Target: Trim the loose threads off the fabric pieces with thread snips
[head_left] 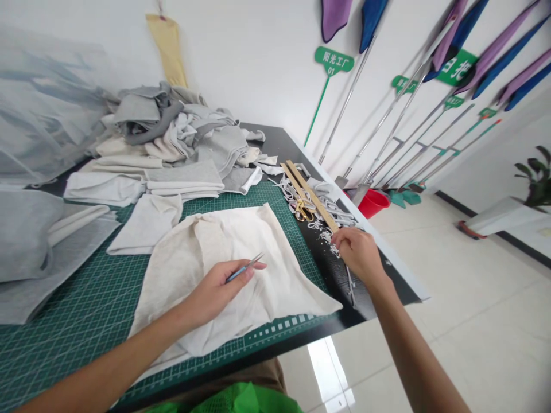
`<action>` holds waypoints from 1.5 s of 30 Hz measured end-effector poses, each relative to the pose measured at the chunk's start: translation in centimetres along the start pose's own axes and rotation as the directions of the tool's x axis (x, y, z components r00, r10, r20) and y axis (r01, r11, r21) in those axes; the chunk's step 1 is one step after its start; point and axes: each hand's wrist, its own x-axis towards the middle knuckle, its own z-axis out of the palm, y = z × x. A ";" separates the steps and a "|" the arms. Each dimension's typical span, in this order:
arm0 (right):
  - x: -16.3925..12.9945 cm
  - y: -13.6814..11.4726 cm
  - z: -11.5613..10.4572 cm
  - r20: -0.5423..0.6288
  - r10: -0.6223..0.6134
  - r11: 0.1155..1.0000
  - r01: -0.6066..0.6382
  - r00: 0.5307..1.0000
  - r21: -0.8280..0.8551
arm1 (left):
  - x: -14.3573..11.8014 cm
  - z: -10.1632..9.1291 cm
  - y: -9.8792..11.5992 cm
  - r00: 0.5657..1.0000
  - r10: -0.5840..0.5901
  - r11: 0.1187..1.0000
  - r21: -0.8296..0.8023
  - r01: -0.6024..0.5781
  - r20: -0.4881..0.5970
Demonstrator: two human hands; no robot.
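Note:
A cream cloth piece (275, 281) lies spread and slightly wrinkled on the green cutting mat (310, 267). Over its middle, my left hand (221, 289) is closed around a slim blue-handled tool with a pointed metal tip (245, 268), which points up and to the right. My right hand (357, 252) is at the table's right side, by the near end of a wooden ruler (318, 203) and above the thread scraps (327, 235). Its fingers are pinched together; what they hold, if anything, is hidden. Gold-handled scissors (305, 212) lie beside the ruler.
Folded grey and white cloths (185, 178) are heaped at the back left. More grey cloth (30, 246) lies at the left. Past the table's right edge are a red basin (373, 202), mops leaning on the wall and a potted plant (536, 178).

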 end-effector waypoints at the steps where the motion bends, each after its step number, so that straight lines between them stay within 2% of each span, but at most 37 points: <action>1: 0.2 0.3 -0.1 0.005 0.012 0.999 -0.012 1.000 -0.030 | 0.0 0.0 -0.2 1.000 -0.011 1.000 -0.010 0.011 0.000; 4: 0.1 0.4 -0.2 0.004 0.044 0.993 -0.043 0.999 -0.110 | 0.0 -0.1 -0.9 0.999 -0.032 0.999 -0.034 0.031 -0.015; 7: -0.3 0.3 -0.3 0.021 0.055 0.992 -0.052 0.998 -0.115 | 0.0 -0.4 -0.9 0.998 -0.033 0.999 -0.035 0.031 -0.052; 11: -1.6 -0.3 0.0 0.078 0.029 0.999 -0.027 0.997 -0.020 | -0.1 -1.1 -0.2 0.994 -0.013 1.000 0.000 0.013 -0.109; 14: -3.3 -1.4 0.7 0.194 -0.042 0.996 0.027 0.980 0.080 | -0.1 -1.7 0.1 0.989 0.023 0.999 0.042 -0.017 -0.144; 17: -5.6 -2.0 1.5 0.303 -0.147 0.976 0.089 0.941 0.198 | 0.1 -2.2 -0.2 0.986 0.052 0.995 0.087 -0.038 -0.161; 22: -8.7 -2.2 1.9 0.374 -0.268 0.942 0.160 0.888 0.295 | 0.3 -2.7 -0.8 0.983 0.055 0.989 0.146 -0.029 -0.176; 29: -9.6 -3.7 1.1 0.562 -0.403 0.914 0.353 0.722 0.202 | -0.8 -4.1 -1.5 0.978 0.068 0.965 0.261 -0.014 -0.197; 30: -9.7 -3.4 1.0 0.560 -0.391 0.915 0.377 0.731 0.146 | -0.9 -4.4 -1.7 0.977 0.061 0.963 0.271 -0.003 -0.206; 32: -9.7 -2.6 0.4 0.485 -0.328 0.918 0.395 0.811 -0.040 | -1.1 -4.9 -2.2 0.973 0.044 0.960 0.279 0.021 -0.225; 34: -9.8 -2.2 -0.4 0.329 -0.285 0.898 0.371 0.900 -0.238 | -1.1 -5.1 -2.7 0.973 0.028 0.960 0.278 0.038 -0.229; 36: -9.8 -2.8 -1.1 0.189 -0.308 0.873 0.356 0.933 -0.334 | -0.9 -5.1 -3.0 0.976 0.016 0.960 0.276 0.045 -0.216; 38: -9.9 -4.4 -1.3 0.146 -0.359 0.866 0.387 0.922 -0.317 | -0.8 -5.0 -3.1 0.979 0.009 0.961 0.272 0.047 -0.203; 39: -9.9 -5.2 -1.1 0.176 -0.383 0.863 0.419 0.907 -0.282 | -0.8 -5.0 -3.1 0.980 0.007 0.962 0.270 0.049 -0.200; 41: -10.1 -6.2 -0.2 0.309 -0.412 0.853 0.482 0.857 -0.200 | -0.8 -5.0 -3.1 0.980 0.003 0.963 0.265 0.051 -0.200; 43: -10.3 -5.7 0.9 0.432 -0.374 0.857 0.484 0.821 -0.177 | -0.8 -5.0 -3.0 0.981 0.001 0.964 0.260 0.051 -0.196; 44: -10.4 -4.8 1.3 0.457 -0.321 0.868 0.451 0.830 -0.208 | -0.8 -5.0 -3.0 0.981 0.001 0.965 0.257 0.050 -0.194; 45: -10.5 -3.6 1.4 0.448 -0.254 0.878 0.398 0.857 -0.265 | -0.8 -5.0 -3.0 0.982 0.001 0.966 0.253 0.049 -0.191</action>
